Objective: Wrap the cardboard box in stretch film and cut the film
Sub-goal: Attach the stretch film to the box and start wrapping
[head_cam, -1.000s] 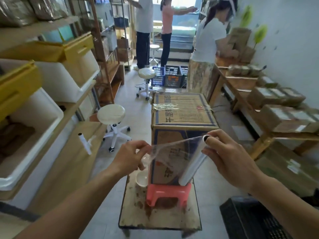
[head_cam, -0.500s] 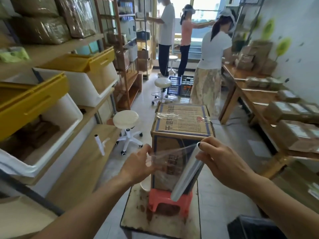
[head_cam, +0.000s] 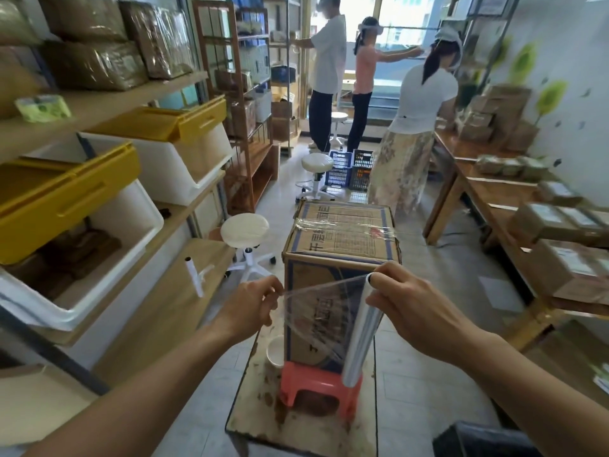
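A tall cardboard box [head_cam: 342, 235] with blue print stands on a small red plastic stool [head_cam: 316, 384], which sits on a stained low table [head_cam: 263, 420]. A band of clear film crosses the box's top. My right hand [head_cam: 412, 308] grips the upper end of the stretch film roll [head_cam: 361, 338], held upright in front of the box's near face. My left hand [head_cam: 253, 308] pinches the film's free end, and a sheet of film [head_cam: 316, 308] is stretched between both hands across the box front.
A white cup [head_cam: 275, 352] stands on the table left of the stool. White round stools [head_cam: 244, 230] stand in the aisle. Shelves with yellow-lidded bins [head_cam: 99, 192] line the left; wooden tables with wrapped parcels [head_cam: 557, 222] line the right. Three people work at the back.
The view has tilted upward, showing more of the room. The sheet of film between my hands has been pulled wider, and the roll stands more upright in front of the box.
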### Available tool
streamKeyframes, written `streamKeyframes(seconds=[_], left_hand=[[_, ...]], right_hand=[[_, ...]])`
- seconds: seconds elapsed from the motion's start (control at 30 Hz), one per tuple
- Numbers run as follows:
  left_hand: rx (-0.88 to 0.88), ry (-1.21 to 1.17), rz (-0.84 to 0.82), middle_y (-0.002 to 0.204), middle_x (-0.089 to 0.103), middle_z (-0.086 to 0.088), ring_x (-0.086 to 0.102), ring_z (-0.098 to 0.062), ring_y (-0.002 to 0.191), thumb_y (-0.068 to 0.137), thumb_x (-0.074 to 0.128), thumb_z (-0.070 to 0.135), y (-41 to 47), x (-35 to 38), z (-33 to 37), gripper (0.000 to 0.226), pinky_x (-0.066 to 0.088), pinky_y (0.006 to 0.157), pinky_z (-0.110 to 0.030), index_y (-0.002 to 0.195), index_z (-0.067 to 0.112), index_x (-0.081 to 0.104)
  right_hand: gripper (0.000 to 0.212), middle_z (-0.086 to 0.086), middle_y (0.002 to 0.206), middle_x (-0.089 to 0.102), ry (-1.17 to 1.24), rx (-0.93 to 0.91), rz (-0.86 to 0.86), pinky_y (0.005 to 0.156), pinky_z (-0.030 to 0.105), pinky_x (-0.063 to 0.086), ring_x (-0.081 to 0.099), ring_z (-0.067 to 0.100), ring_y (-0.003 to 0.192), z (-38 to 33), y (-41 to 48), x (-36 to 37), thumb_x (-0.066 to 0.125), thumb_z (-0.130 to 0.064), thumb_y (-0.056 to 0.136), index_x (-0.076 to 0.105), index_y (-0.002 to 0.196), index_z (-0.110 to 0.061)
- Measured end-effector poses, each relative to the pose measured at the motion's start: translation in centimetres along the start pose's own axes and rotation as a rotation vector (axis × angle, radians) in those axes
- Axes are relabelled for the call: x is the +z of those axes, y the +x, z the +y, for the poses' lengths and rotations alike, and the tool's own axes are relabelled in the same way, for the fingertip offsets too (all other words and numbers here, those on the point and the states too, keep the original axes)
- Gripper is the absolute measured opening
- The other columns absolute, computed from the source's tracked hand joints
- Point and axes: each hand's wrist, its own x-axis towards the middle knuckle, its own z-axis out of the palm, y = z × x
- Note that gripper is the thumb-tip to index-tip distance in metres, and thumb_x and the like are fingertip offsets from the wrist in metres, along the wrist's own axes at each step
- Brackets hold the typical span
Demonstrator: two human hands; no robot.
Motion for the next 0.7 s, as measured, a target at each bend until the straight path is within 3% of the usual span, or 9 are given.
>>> streamKeyframes(seconds=[0.1, 0.2, 0.4, 0.47, 0.53, 0.63, 0.7], left_hand=[[-0.168, -0.207, 0.028, 0.08, 0.069, 0.001, 0.071, -0.006, 0.063, 0.096, 0.056, 0.012, 1.1, -0.1, -0.6, 0.016, 0.06, 0.063, -0.03, 0.087, 0.023, 0.064], [-0.236, -0.321, 0.091, 0.082, 0.072, 0.0, 0.072, -0.008, 0.071, 0.095, 0.059, 0.009, 2.1, -0.4, -1.2, 0.015, 0.061, 0.074, -0.035, 0.09, 0.019, 0.068], [-0.298, -0.495, 0.179, 0.084, 0.073, -0.001, 0.071, -0.01, 0.077, 0.095, 0.059, 0.01, 4.5, -0.1, -1.1, 0.012, 0.06, 0.076, -0.032, 0.097, 0.013, 0.071], [-0.317, -0.589, 0.173, 0.084, 0.073, -0.003, 0.071, -0.018, 0.08, 0.094, 0.059, 0.009, 5.2, 0.6, -0.4, 0.012, 0.06, 0.078, -0.036, 0.095, 0.013, 0.071], [-0.363, -0.706, 0.171, 0.091, 0.073, -0.007, 0.07, -0.025, 0.09, 0.096, 0.058, 0.009, 5.7, 1.2, 0.6, 0.013, 0.059, 0.084, -0.041, 0.095, 0.016, 0.069], [-0.523, -0.948, 0.22, 0.108, 0.069, -0.013, 0.066, -0.031, 0.102, 0.1, 0.045, 0.014, 6.1, 1.3, 1.6, 0.019, 0.054, 0.094, -0.05, 0.101, 0.02, 0.063], [-0.59, -1.045, 0.189, 0.117, 0.066, -0.012, 0.065, -0.03, 0.104, 0.1, 0.042, 0.026, 6.1, 0.6, 2.1, 0.024, 0.051, 0.098, -0.05, 0.108, 0.018, 0.063]], right_hand=[[0.028, -0.008, 0.11, 0.046, -0.023, -0.001, 0.007, 0.066, 0.026, 0.052, 0.057, 0.014, 0.082, -0.4, 0.7, 0.1, 0.029, -0.043, 0.1, 0.049, 0.101, -0.024], [0.028, -0.009, 0.113, 0.045, -0.041, 0.016, 0.024, 0.067, 0.023, 0.053, 0.058, 0.014, 0.083, -0.8, 1.4, 0.2, 0.024, -0.046, 0.099, 0.045, 0.102, -0.027], [0.025, -0.006, 0.12, 0.047, -0.077, 0.067, 0.025, 0.068, 0.025, 0.058, 0.06, 0.016, 0.091, -1.2, 2.4, 0.8, 0.029, -0.042, 0.099, 0.047, 0.104, -0.025], [0.022, -0.004, 0.121, 0.049, -0.082, 0.083, 0.038, 0.069, 0.027, 0.059, 0.062, 0.019, 0.092, -1.3, 2.5, 0.8, 0.035, -0.037, 0.099, 0.05, 0.103, -0.021], [0.017, -0.002, 0.119, 0.05, -0.095, 0.094, 0.063, 0.066, 0.025, 0.058, 0.063, 0.019, 0.088, -1.1, 2.6, 0.8, 0.042, -0.03, 0.098, 0.052, 0.103, -0.018], [0.014, -0.001, 0.12, 0.05, -0.081, 0.127, 0.073, 0.065, 0.012, 0.046, 0.061, 0.016, 0.084, -0.6, 2.6, 0.9, 0.044, -0.027, 0.098, 0.052, 0.105, -0.017], [0.015, -0.001, 0.119, 0.049, -0.069, 0.138, 0.083, 0.065, 0.014, 0.048, 0.061, 0.017, 0.083, -0.5, 2.7, 1.1, 0.042, -0.028, 0.098, 0.052, 0.106, -0.018]])
